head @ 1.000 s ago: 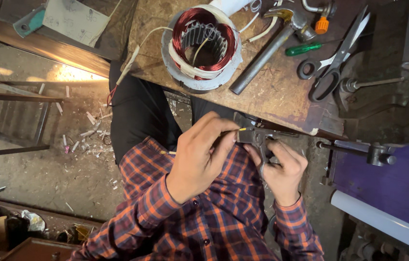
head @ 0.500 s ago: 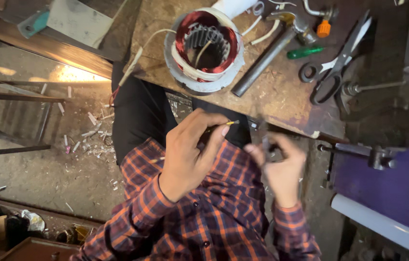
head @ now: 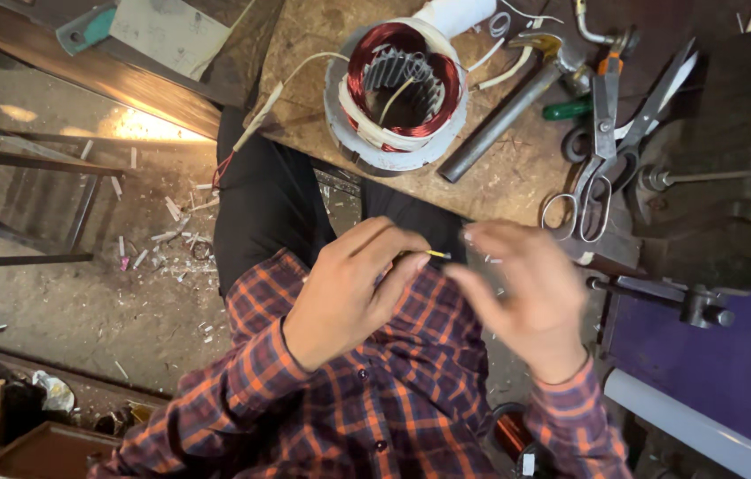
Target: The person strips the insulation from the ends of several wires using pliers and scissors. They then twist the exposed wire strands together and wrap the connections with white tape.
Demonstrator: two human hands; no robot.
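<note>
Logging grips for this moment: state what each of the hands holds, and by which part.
The left hand pinches a thin yellow-tipped wire near its end. The right hand is open, blurred and holds nothing.

Clearance around the hands

Open space lies between the left hand (head: pixel 349 288) and the bench edge (head: pixel 517 217). Beyond it, the motor stator (head: pixel 397 93), hammer (head: pixel 504 111) and scissors (head: pixel 610 155) crowd the bench; the vise (head: pixel 703 302) blocks the right.

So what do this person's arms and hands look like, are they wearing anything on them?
Both arms are covered by long sleeves of a plaid shirt in orange, red and dark navy, buttoned down the front, with cuffs ending at the wrists. The left hand and right hand are bare: no gloves, and no rings or watch that I can see. The right one is blurred.
</note>
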